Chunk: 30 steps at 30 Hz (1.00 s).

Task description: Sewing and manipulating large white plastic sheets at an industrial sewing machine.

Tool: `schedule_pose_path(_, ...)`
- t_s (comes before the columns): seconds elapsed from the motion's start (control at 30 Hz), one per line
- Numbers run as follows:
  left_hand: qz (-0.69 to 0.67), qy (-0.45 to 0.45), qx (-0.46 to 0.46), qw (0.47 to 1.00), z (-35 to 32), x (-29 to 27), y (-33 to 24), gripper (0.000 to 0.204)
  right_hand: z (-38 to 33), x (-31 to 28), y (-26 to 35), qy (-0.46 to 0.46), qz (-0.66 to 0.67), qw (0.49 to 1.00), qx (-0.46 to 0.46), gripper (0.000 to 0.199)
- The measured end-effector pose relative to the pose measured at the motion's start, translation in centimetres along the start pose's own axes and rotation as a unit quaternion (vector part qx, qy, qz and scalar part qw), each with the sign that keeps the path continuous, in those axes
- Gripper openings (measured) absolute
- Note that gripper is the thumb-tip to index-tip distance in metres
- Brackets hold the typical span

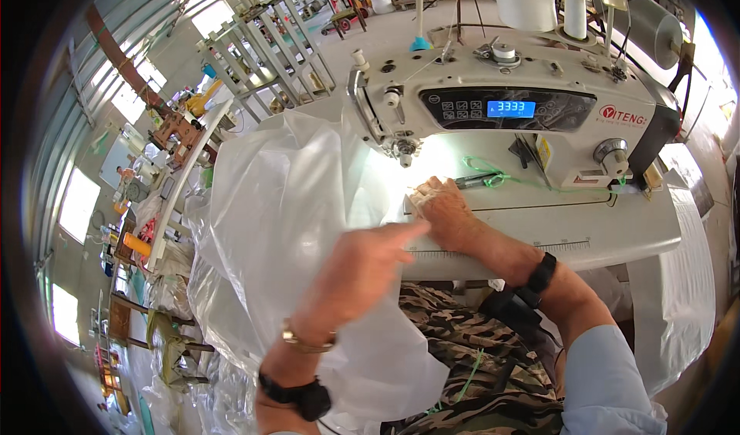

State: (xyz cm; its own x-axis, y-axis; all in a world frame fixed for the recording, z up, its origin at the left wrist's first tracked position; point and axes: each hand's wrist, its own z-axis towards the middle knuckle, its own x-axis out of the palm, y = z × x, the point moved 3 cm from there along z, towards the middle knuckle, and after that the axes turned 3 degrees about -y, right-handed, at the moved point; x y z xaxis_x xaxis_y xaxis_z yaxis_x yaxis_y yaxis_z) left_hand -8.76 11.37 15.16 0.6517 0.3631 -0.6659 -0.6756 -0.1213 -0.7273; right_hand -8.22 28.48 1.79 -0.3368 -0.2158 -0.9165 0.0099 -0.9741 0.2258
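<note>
A large white plastic sheet point(262, 196) drapes over the left part of the sewing machine point(378, 72) bed and hangs down toward my lap. Close in front of the lit needle area, my right hand point(443, 207) is closed, its curled fingers pressing on a crumpled white edge of the sheet. My left hand point(351, 273) is raised above the sheet, smeared by motion. Its index finger stretches toward my right wrist, another finger stands apart below, and nothing shows in its grasp. The needle tip is lost in the glare.
Behind my right hand, dark-handled snips point(478, 180) with green thread lie on the bed. Thread cones point(574, 11) stand at the back right. A grey metal rack point(266, 49) is beyond the machine, and a long cluttered bench point(181, 180) runs along the left.
</note>
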Motion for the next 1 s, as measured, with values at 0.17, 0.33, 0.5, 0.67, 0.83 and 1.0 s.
schedule_pose_path(0.17,0.484,-0.283,-0.034,0.827,-3.1,-13.4,11.5,0.037,0.2,-0.2,0.8,-0.039,0.005,0.999,-0.006,0.035)
schedule_pose_path(0.33,0.455,-0.335,-0.192,0.803,-5.6,-15.4,23.7,0.043,0.2,-0.2,0.8,-0.059,0.034,0.998,-0.009,0.036)
schedule_pose_path(0.5,0.444,-0.245,-0.249,0.825,-3.1,-11.1,24.2,0.026,-0.1,-1.3,1.1,-0.078,0.059,0.995,-0.002,0.037)
schedule_pose_path(0.67,0.412,-0.227,-0.249,0.846,-2.6,-10.6,24.7,0.013,-0.1,-1.0,1.1,-0.074,0.051,0.996,0.000,0.040)
schedule_pose_path(0.83,0.408,-0.218,-0.273,0.843,-4.2,-10.1,24.0,0.011,-0.6,-1.4,1.8,-0.068,0.031,0.997,-0.024,0.041)
schedule_pose_path(1.0,0.434,-0.219,-0.249,0.838,-6.6,-10.1,24.2,0.011,-0.2,-1.0,2.0,-0.107,0.040,0.992,-0.058,0.025)
